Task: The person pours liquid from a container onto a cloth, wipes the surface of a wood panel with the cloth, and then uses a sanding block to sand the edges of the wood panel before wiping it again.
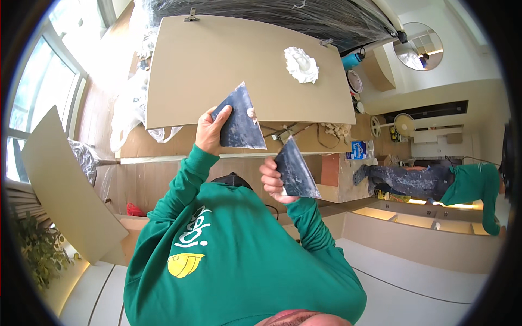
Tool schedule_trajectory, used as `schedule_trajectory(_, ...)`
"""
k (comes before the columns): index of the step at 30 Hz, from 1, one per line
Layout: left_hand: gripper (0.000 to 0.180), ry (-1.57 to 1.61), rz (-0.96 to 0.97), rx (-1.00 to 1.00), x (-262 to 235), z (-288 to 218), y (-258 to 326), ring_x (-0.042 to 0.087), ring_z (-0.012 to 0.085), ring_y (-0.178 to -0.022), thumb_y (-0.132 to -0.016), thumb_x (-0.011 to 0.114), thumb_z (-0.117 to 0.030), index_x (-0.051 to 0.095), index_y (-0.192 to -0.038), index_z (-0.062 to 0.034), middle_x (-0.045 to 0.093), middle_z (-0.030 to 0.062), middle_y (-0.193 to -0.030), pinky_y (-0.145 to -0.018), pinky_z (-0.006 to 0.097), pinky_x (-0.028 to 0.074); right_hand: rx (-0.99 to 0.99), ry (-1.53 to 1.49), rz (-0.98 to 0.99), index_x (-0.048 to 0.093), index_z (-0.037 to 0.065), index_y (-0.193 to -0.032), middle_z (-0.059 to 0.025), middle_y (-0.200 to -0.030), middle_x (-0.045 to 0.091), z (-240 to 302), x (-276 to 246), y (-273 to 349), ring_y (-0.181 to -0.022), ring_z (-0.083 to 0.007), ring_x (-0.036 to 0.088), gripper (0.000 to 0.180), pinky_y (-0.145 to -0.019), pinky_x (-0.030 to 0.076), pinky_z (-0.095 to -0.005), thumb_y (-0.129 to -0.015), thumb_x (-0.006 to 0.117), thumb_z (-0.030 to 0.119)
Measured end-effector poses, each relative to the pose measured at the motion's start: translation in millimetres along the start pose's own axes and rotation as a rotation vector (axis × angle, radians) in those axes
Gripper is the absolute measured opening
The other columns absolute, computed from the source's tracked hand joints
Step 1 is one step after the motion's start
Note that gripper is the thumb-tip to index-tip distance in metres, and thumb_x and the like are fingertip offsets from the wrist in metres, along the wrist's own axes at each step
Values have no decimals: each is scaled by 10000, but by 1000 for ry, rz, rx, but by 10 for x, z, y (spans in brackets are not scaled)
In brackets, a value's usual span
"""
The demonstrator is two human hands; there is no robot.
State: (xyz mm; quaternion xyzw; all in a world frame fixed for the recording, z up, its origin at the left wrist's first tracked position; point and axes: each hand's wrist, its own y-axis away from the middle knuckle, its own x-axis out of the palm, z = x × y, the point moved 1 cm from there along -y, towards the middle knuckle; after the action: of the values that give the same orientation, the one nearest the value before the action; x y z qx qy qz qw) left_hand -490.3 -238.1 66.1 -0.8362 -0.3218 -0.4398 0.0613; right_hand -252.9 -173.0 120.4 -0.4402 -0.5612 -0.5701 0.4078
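My left grip (210, 131) clamps a dark scraper blade (239, 126), my right grip (272, 179) a second scraper blade (297, 173), presumably leaving their edges free.

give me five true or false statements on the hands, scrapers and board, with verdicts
1. The left hand holds a dark scraper. True.
2. The right hand is empty. False: it holds a second scraper.
3. White paste sits on the tan board. True.
4. The two scrapers are pressed together. False: they are apart.
5. A metal clip sits at the board's far edge, toward the left. True.
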Motion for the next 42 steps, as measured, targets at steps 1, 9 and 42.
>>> schedule_trajectory(1, 218, -29, 13, 6, 9, 49, -33, 663, 59, -765, -989, 745, -206, 695, -1057, -6, 715, -3, -898, -681, 231, 554, 49, -13, 2, 475, 55, -983, -26, -784, 380, -39, 29, -39, -605, -132, 370, 157, -528, 330, -281, -1049, 485, 198)
schedule_trajectory(9, 264, -446, 164, 35, 264, -154, -39, 616, 39, -716, -976, 764, -214, 696, -959, 41, 707, 6, -821, -622, 227, 526, 255, -29, -25, 458, 82, -977, -22, -796, 378, -108, 133, -97, -624, -139, 393, 153, -520, 326, -271, -1053, 483, 212)
schedule_trajectory(42, 201, -31, -186, -58, 12, 417, 512, 654, 72, -762, -991, 740, -206, 713, -1036, -12, 725, 9, -923, -694, 238, 532, -1533, 1298, -677, 599, 12, -1120, 30, -903, 609, 159, 235, 32, -778, -39, 481, 197, -686, 415, -208, -1040, 673, 176)
